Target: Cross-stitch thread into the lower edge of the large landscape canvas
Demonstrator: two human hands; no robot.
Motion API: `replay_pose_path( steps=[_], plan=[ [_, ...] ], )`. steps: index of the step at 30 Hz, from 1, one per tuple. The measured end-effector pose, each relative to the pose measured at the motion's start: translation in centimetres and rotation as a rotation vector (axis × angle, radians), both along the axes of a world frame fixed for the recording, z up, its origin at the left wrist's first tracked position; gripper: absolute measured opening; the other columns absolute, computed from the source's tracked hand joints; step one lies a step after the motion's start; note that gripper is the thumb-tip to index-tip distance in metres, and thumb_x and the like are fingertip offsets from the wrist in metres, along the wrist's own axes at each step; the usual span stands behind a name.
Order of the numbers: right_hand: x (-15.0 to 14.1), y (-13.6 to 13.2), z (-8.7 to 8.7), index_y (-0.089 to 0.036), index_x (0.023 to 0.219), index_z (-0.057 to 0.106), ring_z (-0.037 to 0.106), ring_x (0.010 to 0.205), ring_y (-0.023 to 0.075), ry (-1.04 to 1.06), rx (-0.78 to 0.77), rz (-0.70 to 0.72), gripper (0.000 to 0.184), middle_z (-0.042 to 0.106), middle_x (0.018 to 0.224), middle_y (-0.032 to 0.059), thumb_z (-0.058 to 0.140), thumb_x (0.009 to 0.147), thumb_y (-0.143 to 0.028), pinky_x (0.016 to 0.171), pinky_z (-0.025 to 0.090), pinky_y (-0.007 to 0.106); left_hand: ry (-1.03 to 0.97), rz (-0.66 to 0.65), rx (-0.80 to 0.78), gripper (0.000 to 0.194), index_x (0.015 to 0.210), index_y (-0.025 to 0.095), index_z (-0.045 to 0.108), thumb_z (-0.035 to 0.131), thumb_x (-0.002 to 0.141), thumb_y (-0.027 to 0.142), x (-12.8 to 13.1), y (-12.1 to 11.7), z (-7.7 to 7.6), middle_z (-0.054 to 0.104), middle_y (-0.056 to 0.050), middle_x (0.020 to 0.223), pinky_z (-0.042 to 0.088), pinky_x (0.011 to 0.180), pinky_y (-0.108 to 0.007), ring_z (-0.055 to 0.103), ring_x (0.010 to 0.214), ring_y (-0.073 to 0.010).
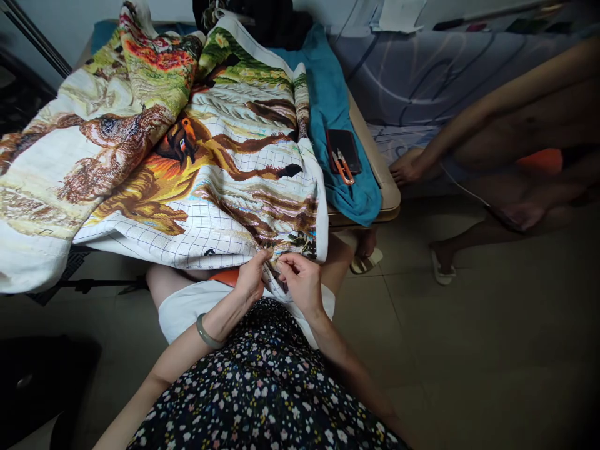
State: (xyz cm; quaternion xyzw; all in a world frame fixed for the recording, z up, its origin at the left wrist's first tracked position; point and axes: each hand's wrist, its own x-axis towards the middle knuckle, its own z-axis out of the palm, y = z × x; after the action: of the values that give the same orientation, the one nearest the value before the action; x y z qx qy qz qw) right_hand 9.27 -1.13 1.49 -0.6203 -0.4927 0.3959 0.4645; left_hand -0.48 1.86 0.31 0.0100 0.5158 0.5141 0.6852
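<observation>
Head view: embroidered cloth [244, 150] in left grip's [252, 276] pinch, right grip [304, 282] with fingertips together.

We take this for a home, perhaps a bedroom or living room. At one o'clock we see a patterned fabric cover [403, 81], as on a bed or couch. At three o'clock there is a bare-legged person [515, 125] (in casual slippers [443, 275], no workwear), and at four o'clock a plain tiled floor [435, 337], the household sort.
</observation>
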Motion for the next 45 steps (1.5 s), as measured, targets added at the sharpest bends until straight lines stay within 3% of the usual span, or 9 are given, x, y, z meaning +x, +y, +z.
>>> replay_pose_path(
  steps=[7, 27, 38, 42, 45],
  plan=[
    [-0.3, 0.4, 0.2, -0.018, 0.073, 0.066, 0.056, 0.046, 0.0116, 0.028, -0.027, -0.022, 0.011, 0.063, 0.060, -0.0006, 0.060, 0.076, -0.026, 0.049, 0.046, 0.023, -0.011, -0.002, 0.021, 0.022, 0.062, 0.015, 0.066, 0.077, 0.045, 0.022, 0.0, 0.0, 0.5, 0.065, 0.001, 0.062, 0.046, 0.066, -0.025, 0.056, 0.059, -0.0105],
    [-0.5, 0.3, 0.3, -0.017, 0.073, 0.064, 0.055, 0.047, 0.0115, 0.047, -0.034, -0.020, 0.012, 0.061, 0.059, -0.0012, 0.061, 0.076, -0.028, 0.048, 0.044, 0.023, -0.046, 0.029, 0.026, 0.022, 0.065, 0.013, 0.068, 0.078, 0.046, 0.019, 0.1, -0.2, 0.2, 0.067, -0.001, 0.066, 0.047, 0.067, -0.025, 0.058, 0.063, -0.0117],
    [-0.6, 0.4, 0.4, -0.023, 0.080, 0.046, 0.059, 0.045, 0.0119, 0.118, -0.002, -0.058, 0.018, 0.055, 0.059, -0.0074, 0.063, 0.078, -0.028, 0.045, 0.046, 0.022, -0.104, -0.044, 0.141, 0.029, 0.063, 0.013, 0.069, 0.087, 0.048, 0.028, 0.0, -1.0, 0.0, 0.066, -0.001, 0.060, 0.047, 0.066, -0.028, 0.058, 0.057, -0.0123],
    [0.0, 1.2, 1.3, -0.023, 0.106, 0.054, 0.064, 0.055, 0.0151, -0.102, 0.031, 0.067, 0.019, 0.065, 0.070, -0.0022, 0.051, 0.088, -0.028, 0.059, 0.052, 0.027, -0.120, -0.086, 0.204, 0.034, 0.075, 0.013, 0.074, 0.087, 0.051, 0.034, -0.3, -1.5, -0.5, 0.074, -0.005, 0.075, 0.050, 0.079, -0.033, 0.066, 0.073, -0.0188],
    [0.2, 1.7, 1.8, -0.021, 0.098, 0.059, 0.067, 0.070, 0.0197, -0.391, 0.030, 0.154, 0.016, 0.070, 0.081, 0.0042, 0.046, 0.090, -0.025, 0.069, 0.050, 0.031, -0.119, -0.129, 0.206, 0.037, 0.076, 0.012, 0.076, 0.088, 0.047, 0.032, -0.5, -1.8, -0.9, 0.076, -0.007, 0.081, 0.049, 0.087, -0.037, 0.068, 0.081, -0.0231]
  ],
)
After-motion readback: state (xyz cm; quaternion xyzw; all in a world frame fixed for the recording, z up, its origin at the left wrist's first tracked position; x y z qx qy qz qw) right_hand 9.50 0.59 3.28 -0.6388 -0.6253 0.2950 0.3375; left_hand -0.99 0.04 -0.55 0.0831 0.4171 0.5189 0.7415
